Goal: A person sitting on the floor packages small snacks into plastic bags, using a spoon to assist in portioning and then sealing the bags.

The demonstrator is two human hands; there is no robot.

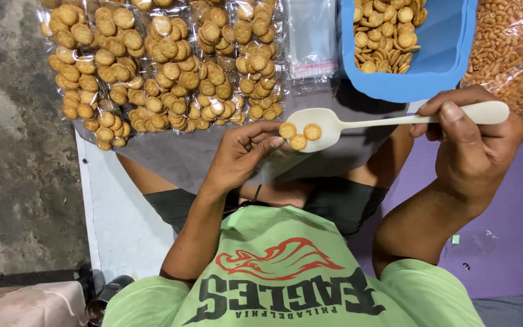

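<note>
My right hand (470, 148) grips the handle of a cream plastic spoon (334, 124) and holds it level over my lap. Three small round crackers (299, 134) lie in the spoon's bowl. My left hand (243, 154) is at the bowl's left side, with thumb and fingertips pinched at the edge of the leftmost cracker (287, 130). A blue tub (440, 66) holding many of the same crackers stands just beyond the spoon.
Several clear bags filled with crackers (164, 66) lie in rows on a grey cloth (183, 154) ahead. Empty clear bags (311, 36) lie beside the tub. A large bag of peanuts (513, 54) lies at the right on a purple mat (516, 230). Concrete floor (19, 139) is at the left.
</note>
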